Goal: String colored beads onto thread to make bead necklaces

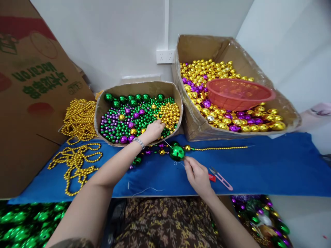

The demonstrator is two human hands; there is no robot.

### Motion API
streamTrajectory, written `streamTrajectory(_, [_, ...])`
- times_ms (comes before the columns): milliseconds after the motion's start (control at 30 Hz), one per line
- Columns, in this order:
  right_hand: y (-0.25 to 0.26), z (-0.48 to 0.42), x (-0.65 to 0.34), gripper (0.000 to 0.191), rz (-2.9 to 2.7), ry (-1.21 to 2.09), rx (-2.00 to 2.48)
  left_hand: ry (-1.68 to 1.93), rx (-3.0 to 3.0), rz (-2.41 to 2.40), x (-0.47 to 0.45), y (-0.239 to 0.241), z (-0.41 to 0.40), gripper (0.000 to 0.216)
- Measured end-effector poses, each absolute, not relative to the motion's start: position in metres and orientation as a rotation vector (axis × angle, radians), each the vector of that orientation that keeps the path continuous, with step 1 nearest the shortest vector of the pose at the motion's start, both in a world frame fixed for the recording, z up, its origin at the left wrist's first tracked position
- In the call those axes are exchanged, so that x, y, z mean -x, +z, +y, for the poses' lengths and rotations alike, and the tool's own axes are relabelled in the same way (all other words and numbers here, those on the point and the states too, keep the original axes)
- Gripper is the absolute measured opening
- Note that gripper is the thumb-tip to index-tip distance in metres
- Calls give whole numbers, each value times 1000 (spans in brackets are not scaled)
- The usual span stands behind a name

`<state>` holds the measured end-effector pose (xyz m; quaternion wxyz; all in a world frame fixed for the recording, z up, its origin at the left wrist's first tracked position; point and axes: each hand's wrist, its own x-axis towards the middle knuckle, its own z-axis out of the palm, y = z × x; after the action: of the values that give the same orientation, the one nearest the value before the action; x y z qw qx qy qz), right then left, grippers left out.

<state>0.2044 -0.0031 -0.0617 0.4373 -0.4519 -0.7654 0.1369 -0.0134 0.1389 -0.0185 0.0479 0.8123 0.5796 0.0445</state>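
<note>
My left hand (153,131) reaches into a small cardboard box (99,106) of green, purple and gold beads, fingers curled down among the beads by a gold bead cluster (169,115); what it grips is hidden. My right hand (198,175) pinches a thin white thread (178,163) just right of a large green ball (177,153) on the blue cloth (271,165). The ball sits in a strand with purple and gold beads (155,151) to its left. A thin gold bead strand (219,148) runs to its right.
A larger cardboard box (191,120) at the right holds gold and purple balls and a red plastic basin (239,93). Pink thread snips (221,178) lie right of my right hand. Gold bead strings (77,144) pile at the left. Beads fill bags below the table edge (26,224).
</note>
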Motion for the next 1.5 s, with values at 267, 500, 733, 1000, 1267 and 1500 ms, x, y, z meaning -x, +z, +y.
streamTrajectory(267, [-61,-3,-208,19,-1867,329,1143,444,-2303,1706,18,-16,134,21])
streamTrajectory(500, [-63,-2,-207,20,-1857,317,1189,1178,-1020,973,23,-10,91,26])
streamTrajectory(733, [-68,-1,-203,20,-1888,304,1175,1213,-862,927,21,-10,73,21])
streamTrajectory(1000, [-68,0,-203,20,-1915,256,1182,1253,-827,928,17,-12,66,22])
streamTrajectory(1267, [-77,-1,-197,24,-1915,376,1228,1205,-1003,979,4,-18,49,32])
streamTrajectory(1500, [-93,-2,-193,24,-1775,977,1270,1209,-1108,1006,3,-25,34,33])
